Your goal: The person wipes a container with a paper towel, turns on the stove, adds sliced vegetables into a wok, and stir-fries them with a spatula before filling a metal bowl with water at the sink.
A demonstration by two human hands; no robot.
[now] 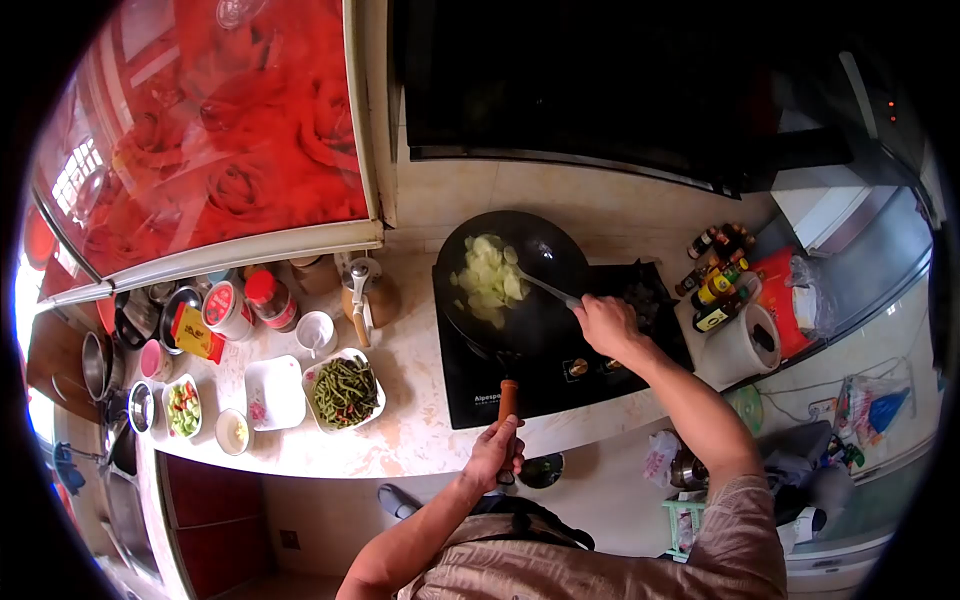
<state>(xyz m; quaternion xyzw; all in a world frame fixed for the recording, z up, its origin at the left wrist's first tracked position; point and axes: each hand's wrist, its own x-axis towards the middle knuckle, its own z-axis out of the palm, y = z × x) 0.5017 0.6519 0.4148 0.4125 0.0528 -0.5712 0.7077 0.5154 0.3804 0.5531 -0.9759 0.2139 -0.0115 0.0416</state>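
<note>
A black wok (553,243) sits on the left side of the black gas cooktop (480,395). Pale green vegetable slices (486,278) lie in it. My left hand (492,450) is closed around the wok's brown wooden handle (508,393), near the counter's front edge. In my right hand (608,324) is the end of a long-handled spatula (548,288). Its head reaches into the wok at the right side of the slices, and its exact shape is hard to make out.
Left of the cooktop stand a dish of green beans (345,392), a white dish (275,393), a bowl of chopped vegetables (184,408) and a glass jar (368,295). Sauce bottles (715,285) and a white tub (742,345) stand right. A dark range hood (570,90) hangs above.
</note>
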